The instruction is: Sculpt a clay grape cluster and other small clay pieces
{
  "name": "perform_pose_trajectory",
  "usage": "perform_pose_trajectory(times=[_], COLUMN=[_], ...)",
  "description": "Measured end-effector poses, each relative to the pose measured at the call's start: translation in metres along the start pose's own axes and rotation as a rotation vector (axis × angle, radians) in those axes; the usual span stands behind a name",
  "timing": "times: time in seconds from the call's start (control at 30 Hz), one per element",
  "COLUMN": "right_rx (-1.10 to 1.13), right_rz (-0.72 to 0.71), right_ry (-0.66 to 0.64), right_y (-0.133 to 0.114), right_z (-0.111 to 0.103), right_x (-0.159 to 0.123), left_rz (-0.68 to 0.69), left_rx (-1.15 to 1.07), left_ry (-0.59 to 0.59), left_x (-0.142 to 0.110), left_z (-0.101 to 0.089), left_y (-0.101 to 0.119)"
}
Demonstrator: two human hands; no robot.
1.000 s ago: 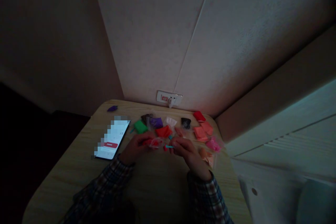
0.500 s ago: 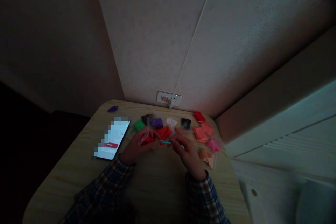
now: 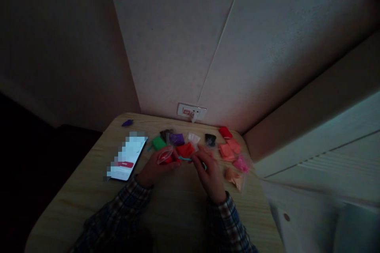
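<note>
My left hand is closed around a clear plastic bag with a soft red lump in it, perhaps modelling clay. Between the fingers of my right hand is a thin light-blue tool. Its tip points left and meets the red stuff at my left fingertips. Part of the tool's handle is hidden in the right palm. Just beyond both hands lie a red packet, a green packet and a purple packet.
A lit phone lies left on the wooden table. White, black, salmon, pink and peach packets spread to the right. A small purple piece sits far left. Behind is a wall socket.
The tool's tip has shifted slightly left, from a gap between the hands to my left fingertips. My right hand has turned and moved a little left. The left hand still grips the bag.
</note>
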State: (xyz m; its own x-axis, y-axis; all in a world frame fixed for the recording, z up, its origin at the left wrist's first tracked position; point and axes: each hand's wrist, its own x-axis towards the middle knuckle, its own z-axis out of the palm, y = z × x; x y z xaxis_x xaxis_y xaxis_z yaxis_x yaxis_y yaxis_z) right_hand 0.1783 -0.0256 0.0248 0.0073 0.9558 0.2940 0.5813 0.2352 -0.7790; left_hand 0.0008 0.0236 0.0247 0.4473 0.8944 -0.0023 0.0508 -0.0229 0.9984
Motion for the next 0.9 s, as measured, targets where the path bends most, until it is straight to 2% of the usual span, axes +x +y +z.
perform_pose_trajectory(times=[0.1,0.2,0.43,0.63,0.9], right_rx=[0.039,0.109,0.103,0.089,0.074], right_rz=[0.014,0.098,0.206,0.189,0.182], right_ry=[0.127,0.197,0.209,0.238,0.249], right_y=[0.005,0.007,0.009,0.010,0.011], right_z=[-0.003,-0.008,-0.016,-0.019,-0.018], right_x=[-0.001,-0.002,0.002,0.004,0.004], left_rz=[0.025,0.033,0.065,0.271,0.259], left_rx=[0.019,0.036,0.192,0.564,0.682], left_ry=[-0.055,-0.086,-0.085,-0.121,-0.091], left_x=[0.000,0.000,-0.001,-0.003,-0.004], left_z=[-0.002,-0.002,0.013,0.025,0.028], left_y=[-0.002,-0.004,-0.013,-0.025,-0.033])
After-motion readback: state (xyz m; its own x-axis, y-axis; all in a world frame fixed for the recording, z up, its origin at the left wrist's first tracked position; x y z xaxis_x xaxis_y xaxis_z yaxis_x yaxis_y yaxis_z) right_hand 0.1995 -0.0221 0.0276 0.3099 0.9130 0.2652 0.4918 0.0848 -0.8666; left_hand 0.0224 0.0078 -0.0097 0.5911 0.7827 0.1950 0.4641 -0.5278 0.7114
